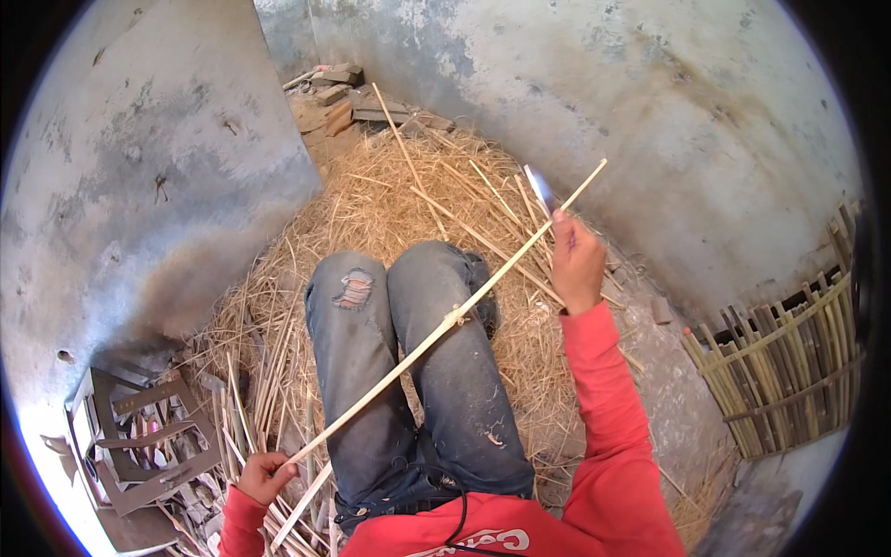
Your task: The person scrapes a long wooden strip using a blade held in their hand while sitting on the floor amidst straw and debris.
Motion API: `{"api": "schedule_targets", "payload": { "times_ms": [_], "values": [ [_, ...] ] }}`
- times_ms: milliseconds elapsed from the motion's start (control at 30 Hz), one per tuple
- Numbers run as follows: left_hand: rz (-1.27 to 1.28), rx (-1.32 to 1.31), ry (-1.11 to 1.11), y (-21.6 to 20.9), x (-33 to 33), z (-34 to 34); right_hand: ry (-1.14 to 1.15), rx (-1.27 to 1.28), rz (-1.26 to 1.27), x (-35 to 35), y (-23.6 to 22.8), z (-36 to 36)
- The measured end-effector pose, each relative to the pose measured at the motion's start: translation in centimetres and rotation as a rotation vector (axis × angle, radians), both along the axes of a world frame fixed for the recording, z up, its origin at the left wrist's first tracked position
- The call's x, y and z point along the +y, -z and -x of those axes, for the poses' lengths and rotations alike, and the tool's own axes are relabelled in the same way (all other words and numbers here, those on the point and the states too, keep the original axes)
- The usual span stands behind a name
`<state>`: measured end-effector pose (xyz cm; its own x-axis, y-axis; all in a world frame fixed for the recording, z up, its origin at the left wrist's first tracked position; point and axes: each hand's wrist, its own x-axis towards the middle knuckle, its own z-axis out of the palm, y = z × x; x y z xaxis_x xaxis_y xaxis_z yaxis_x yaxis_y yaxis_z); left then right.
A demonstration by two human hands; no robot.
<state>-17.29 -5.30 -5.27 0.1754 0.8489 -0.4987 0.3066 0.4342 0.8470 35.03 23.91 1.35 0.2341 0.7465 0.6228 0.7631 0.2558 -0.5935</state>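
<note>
A long pale bamboo strip [390, 377] slants across my thighs, with a rough, knobbly joint [456, 317] about midway. Near its lower end, my left hand [266, 476] pinches it between thumb and fingers. At the upper part, my right hand [577, 264] is closed round what looks like a knife [542, 188]; only its bright blade shows, and the handle is hidden in the fist. The strip passes against the top of this fist, beside the blade, and its tip sticks out beyond to the upper right.
Straw-like shavings [362, 204] cover the floor around my legs, with long strips [501, 246] scattered on them. At right a slatted woven basket [789, 371] stands by the wall [668, 139]. A brown metal frame [158, 446] lies at lower left. Bricks [334, 96] are piled at the back.
</note>
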Motion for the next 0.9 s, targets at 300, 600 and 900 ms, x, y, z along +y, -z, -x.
{"api": "schedule_targets", "payload": {
  "times_ms": [300,600,900],
  "values": [
    [-0.732,1.161,0.143,1.7,-3.6,6.9,0.167,0.007,0.049,1.3,1.3,-5.0],
    [-0.796,1.163,0.158,2.5,-3.9,7.0,0.009,0.043,0.102,-2.1,2.9,-1.5],
    [-0.619,1.147,0.194,-1.2,-2.4,3.0,-0.236,0.124,0.213,-8.3,4.0,7.2]
  ]
}}
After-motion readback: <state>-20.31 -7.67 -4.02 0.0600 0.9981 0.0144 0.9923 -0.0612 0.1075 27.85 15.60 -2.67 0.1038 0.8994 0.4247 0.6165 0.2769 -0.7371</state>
